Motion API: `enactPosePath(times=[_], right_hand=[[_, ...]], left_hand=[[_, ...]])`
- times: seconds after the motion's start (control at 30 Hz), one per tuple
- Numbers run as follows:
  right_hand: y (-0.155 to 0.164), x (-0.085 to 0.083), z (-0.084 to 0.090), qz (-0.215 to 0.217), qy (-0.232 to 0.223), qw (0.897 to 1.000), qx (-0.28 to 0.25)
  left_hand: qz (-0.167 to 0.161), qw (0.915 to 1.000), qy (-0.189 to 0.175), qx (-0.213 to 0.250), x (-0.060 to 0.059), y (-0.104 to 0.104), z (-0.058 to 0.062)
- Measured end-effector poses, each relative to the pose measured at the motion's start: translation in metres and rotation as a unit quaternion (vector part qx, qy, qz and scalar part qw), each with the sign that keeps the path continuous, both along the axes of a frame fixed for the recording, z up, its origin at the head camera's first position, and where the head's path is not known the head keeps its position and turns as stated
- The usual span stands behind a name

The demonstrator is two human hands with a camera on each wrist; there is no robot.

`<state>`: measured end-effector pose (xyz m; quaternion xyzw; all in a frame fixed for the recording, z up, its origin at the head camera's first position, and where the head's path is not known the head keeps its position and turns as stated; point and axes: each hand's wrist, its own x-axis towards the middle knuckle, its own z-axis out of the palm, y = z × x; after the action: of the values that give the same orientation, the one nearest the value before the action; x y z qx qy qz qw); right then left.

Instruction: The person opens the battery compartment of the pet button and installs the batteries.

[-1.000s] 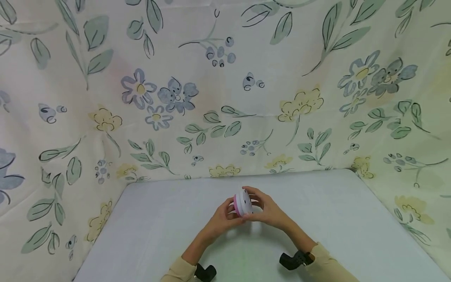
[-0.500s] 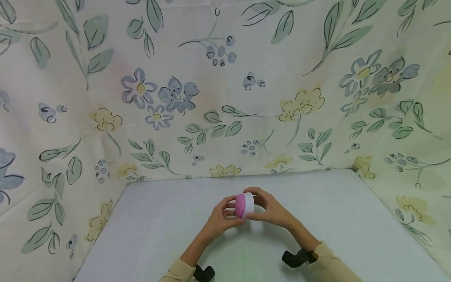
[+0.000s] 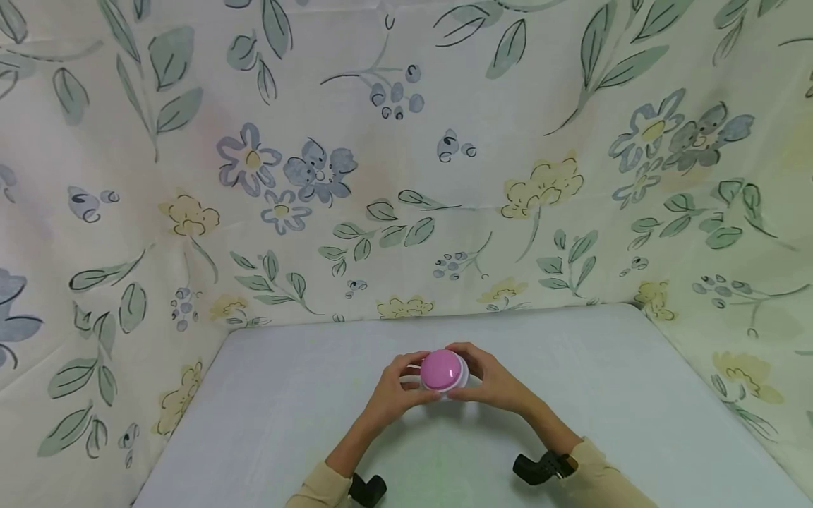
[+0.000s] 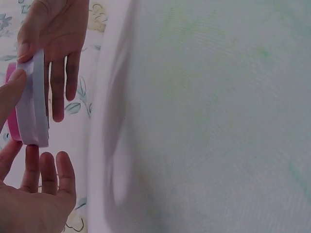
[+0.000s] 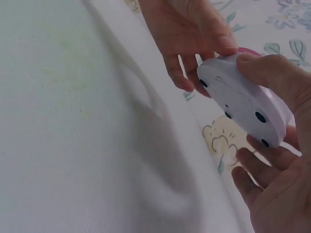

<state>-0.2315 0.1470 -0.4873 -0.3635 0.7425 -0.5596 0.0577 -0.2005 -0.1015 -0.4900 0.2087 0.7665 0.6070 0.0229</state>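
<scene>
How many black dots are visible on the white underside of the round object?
4 on the white underside of the round pink-topped object: one near the left edge, one in the middle, two toward the lower right. The right hand and left hand may hide others.

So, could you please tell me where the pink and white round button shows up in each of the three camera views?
Head: the button sits low at centre, held between the left hand and the right hand, pink top facing the camera.
Left wrist: it is at the left edge, seen edge-on.
Right wrist: it is at the right, white underside with dark dots showing.
Shared landmark: the pale table.
</scene>
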Motion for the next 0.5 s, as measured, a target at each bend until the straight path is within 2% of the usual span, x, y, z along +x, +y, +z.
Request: enactPosePath(times=[0.2,0.33,0.5], right_hand=[[0.0027,0.0003,-0.0017,-0.018,0.005,1.0,0.025],[0.0057,0.001,-0.004,-0.038,0.009,0.999,0.032],[0.0087,0.0017,-0.0065,-0.039,0.015,0.999,0.023]], left_hand=[[0.003,0.9999,0.002,0.014,-0.0013,0.0027,0.0005],[-0.011,0.9998,0.0,0.016,-0.0039,0.005,0.0009],[-0.028,0.9996,-0.001,-0.002,-0.006,0.0033,0.0034]])
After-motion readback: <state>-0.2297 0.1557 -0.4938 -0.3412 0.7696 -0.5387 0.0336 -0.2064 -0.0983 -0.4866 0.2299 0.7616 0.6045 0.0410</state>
